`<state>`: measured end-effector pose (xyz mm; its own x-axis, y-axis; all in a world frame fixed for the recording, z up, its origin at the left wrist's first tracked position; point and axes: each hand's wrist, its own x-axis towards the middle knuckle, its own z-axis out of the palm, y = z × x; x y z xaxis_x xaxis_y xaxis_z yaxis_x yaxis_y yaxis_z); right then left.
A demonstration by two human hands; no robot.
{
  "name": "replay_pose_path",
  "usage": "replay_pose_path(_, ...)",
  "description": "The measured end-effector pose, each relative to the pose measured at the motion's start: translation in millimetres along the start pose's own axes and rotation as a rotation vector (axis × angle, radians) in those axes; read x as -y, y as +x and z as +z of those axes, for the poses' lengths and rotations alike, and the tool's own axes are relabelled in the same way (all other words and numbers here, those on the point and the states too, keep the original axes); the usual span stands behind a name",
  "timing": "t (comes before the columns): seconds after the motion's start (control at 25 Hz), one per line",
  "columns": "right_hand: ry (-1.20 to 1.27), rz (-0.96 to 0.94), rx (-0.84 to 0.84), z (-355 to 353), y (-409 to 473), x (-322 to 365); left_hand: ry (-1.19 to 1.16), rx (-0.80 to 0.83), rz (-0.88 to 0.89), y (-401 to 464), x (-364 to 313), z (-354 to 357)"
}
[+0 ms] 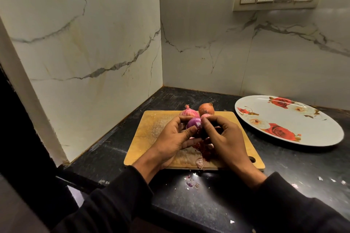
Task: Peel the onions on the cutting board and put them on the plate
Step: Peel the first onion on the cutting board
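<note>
Mid-peel: glossy purple onion (193, 123) cradled by left hand (175, 138) over wooden cutting board (151, 130); dark skin (205, 143) pinched by right hand (227, 138), scraps caught.

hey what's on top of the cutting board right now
On the cutting board: two unpeeled onions at the far edge and a pile of skins near the front. The hands hold a part-peeled onion above it, hiding the board beneath them.

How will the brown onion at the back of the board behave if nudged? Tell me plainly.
The brown onion looks round, so it would probably roll across the flat cutting board. Its dry skin seems intact, likely giving fair grip. The pink onion sits close beside it and may stop it.
</note>
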<state>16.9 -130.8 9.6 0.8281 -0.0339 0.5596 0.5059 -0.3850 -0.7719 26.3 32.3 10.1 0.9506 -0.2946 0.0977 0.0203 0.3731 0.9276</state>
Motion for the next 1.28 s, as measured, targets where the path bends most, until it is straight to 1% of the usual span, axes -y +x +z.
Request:
replay_pose_path(0.08,-0.014,0.001,0.009,-0.7,0.1,-1.2,-0.003,0.01,0.001,0.0,-0.2,-0.2)
replay_pose_path(0.2,-0.066,0.036,-0.03,-2.7,3.0,-8.3,-0.004,0.03,-0.002,0.1,-0.5,-1.4)
replay_pose_path(0.32,-0.062,0.029,-0.06,-1.9,2.8,-8.6,-0.015,0.04,-0.001,1.4,-0.1,-3.3)
replay_pose_path(0.48,-0.091,-0.033,-0.027,-2.4,0.1,-4.3,-0.034,0.031,-0.016,2.4,-0.2,-2.6)
replay_pose_path(0.56,-0.098,-0.028,-0.021,-2.6,0.4,-3.9,-0.024,0.038,-0.011,2.6,-0.1,-2.1)
replay_pose_path(0.68,-0.053,0.044,-0.03,-1.8,2.4,-9.4,-0.001,0.055,0.002,2.4,1.0,-2.8)
replay_pose_path(0.8,0.129,0.218,-0.026,-1.9,6.5,-16.5,-0.034,0.076,0.006,1.8,1.2,-4.7)
replay_pose_path(0.88,0.163,0.261,-0.019,-1.7,6.2,-17.3,-0.059,0.07,0.014,1.8,0.6,-4.8)
replay_pose_path(1.04,-0.055,0.093,-0.036,-1.5,3.3,-16.5,-0.055,0.01,0.022,0.3,-0.9,-1.1)
replay_pose_path(1.16,-0.086,0.025,-0.024,-1.2,2.5,-11.1,-0.099,-0.053,-0.001,-0.6,-3.3,0.9)
replay_pose_path(1.28,-0.083,-0.074,-0.005,-1.9,-1.3,0.0,-0.088,-0.081,-0.014,-0.8,-5.0,1.9)
